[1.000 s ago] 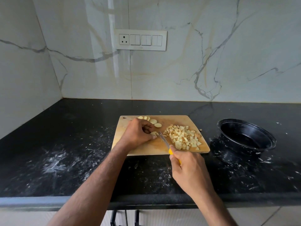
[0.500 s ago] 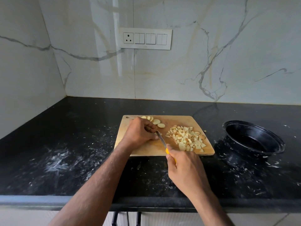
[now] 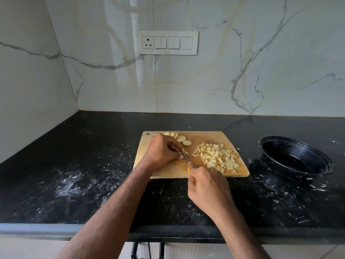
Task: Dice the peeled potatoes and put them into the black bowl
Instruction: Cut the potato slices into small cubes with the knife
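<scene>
A wooden cutting board (image 3: 164,171) lies on the black counter. A heap of diced potato (image 3: 216,157) covers its right half, and a few round potato slices (image 3: 182,139) lie at its far left. My left hand (image 3: 162,152) curls over potato pieces in the board's middle, which it mostly hides. My right hand (image 3: 209,189) grips a yellow-handled knife (image 3: 184,157) whose blade stands against the left fingers. The black bowl (image 3: 296,157) stands to the right of the board with nothing visible in it.
The black counter (image 3: 74,184) is streaked with white smears on both sides of the board. A marble wall with a switch panel (image 3: 168,42) rises behind. The counter's front edge runs under my forearms, with cabinet handles (image 3: 147,250) below it.
The knife blade has moved in closer to my left fingers and drawn back a little. The view has shifted slightly, and both hands stay over the board.
</scene>
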### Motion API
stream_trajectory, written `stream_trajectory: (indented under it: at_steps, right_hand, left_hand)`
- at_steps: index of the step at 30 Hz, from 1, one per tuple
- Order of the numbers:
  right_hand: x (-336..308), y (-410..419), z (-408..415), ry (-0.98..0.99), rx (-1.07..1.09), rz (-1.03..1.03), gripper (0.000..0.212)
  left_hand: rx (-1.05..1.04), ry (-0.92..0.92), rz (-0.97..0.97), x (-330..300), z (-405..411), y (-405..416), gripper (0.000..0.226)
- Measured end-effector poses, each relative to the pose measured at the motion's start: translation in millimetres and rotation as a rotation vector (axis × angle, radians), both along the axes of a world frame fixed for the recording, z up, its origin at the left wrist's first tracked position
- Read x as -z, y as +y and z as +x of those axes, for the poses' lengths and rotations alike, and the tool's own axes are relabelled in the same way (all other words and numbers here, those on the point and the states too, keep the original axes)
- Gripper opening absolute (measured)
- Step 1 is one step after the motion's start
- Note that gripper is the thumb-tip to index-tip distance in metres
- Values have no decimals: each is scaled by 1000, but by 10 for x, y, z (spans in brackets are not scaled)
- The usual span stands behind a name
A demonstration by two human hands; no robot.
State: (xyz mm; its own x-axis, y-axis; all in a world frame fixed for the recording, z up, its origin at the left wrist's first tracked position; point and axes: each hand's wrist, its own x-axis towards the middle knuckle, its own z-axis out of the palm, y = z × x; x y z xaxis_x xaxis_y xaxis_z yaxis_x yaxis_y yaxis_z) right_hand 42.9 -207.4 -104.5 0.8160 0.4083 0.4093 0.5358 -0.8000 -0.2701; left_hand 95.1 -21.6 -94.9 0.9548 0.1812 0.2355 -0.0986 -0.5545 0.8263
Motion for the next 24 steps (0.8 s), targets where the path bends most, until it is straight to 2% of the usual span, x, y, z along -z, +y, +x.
stream_trajectory:
  at_steps: [3,12,15,19,24]
  right_hand:
    - [1,22,30,-13,9,-7,36]
    - [61,-271,-141,8,-50,56,23]
    - [61,-321,-154,-8,-20,153,18]
    - [27,-319,-174,17,-36,257,23]
    - [-7,-224,-160,42,-84,252,29]
  left_hand:
    - [1,3,-24,-6,-15,9,33]
    - [-25,24,-47,-28,-31,7,36]
    - [-13,24,-47,-39,-59,12,36]
    - [52,37,-51,-50,-85,98,38]
    - [28,20,-31,-54,-88,97,33]
